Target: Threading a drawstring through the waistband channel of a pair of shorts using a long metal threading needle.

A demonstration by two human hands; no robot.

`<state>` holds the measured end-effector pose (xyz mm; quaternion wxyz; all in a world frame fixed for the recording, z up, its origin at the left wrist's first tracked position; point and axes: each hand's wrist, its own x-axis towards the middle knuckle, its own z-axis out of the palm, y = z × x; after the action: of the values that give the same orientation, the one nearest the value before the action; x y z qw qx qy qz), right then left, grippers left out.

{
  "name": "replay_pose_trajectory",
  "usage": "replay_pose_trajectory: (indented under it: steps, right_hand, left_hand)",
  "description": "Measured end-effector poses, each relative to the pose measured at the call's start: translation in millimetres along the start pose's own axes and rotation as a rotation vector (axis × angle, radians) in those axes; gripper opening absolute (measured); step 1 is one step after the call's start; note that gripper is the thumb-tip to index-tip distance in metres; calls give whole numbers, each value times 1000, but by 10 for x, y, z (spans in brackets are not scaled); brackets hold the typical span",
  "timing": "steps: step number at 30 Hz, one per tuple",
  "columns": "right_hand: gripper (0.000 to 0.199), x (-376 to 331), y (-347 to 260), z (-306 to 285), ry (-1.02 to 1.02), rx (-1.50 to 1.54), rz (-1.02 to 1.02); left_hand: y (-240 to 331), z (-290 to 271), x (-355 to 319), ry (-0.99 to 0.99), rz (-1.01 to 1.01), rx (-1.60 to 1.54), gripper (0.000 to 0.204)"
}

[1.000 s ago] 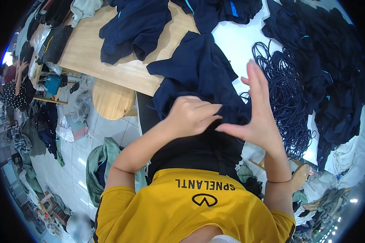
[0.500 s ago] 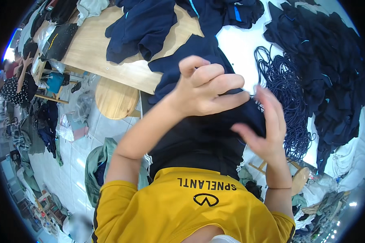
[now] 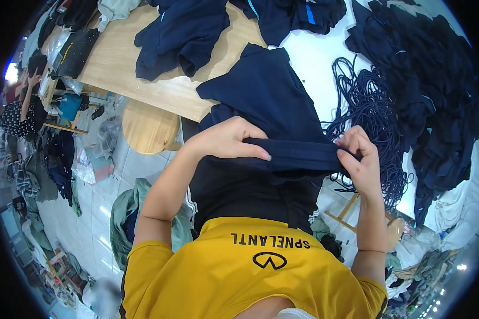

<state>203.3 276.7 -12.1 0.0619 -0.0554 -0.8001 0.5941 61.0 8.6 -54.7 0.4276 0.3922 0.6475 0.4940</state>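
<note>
A navy blue garment [image 3: 269, 90] lies over the near table edge, its banded hem hanging toward my lap. My left hand [image 3: 230, 138] pinches the left end of the band, thumb on top and the other fingers hidden behind the cloth. At the band's right end my right hand [image 3: 361, 159] grips it between thumb and fingers. Between the two hands the band is stretched straight. Right beside the garment lies a tangled heap of navy cords [image 3: 375, 117], one strand reaching toward my right hand.
Other navy garments [image 3: 183, 37] lie farther back on the wooden table [image 3: 117, 58]. A large dark pile of clothing [image 3: 436, 95] fills the right side. A round wooden stool [image 3: 149, 126] stands at the left, green cloth [image 3: 123, 212] below it. Another person [image 3: 18, 117] is at the far left.
My hands were raised and apart, fingers curled over the garment. Now they are lower and hold the navy band between them, pulled taut.
</note>
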Motion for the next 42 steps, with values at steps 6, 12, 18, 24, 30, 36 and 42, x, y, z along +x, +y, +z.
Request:
replay_pose_trajectory:
  steps: [6,12,18,24,30,36,42]
  right_hand:
    - [24,75,-72,125,-6,191,73]
    - [21,49,-129,43,185,177,-3]
    - [20,21,-188,415,34,-2,-264]
    - [111,100,-273,584,-51,-331,-361]
    - [108,-152,798,206,-103,-955,137]
    - [105,-89,-96,494,69,-651,-671]
    - [18,159,-445,110,-79,-317,-147]
  left_hand:
    - [104,44,66,-19,-2,251,27]
    - [50,36,5,-75,-53,167,27]
    - [272,256,112,101,240,404,43]
    - [70,518,139,541,513,495,21]
    - [254,-505,-631,772,382,1279,22]
    - [477,-297,-69,627,725,1301,19]
    - [357,58,139,530,436,759,26]
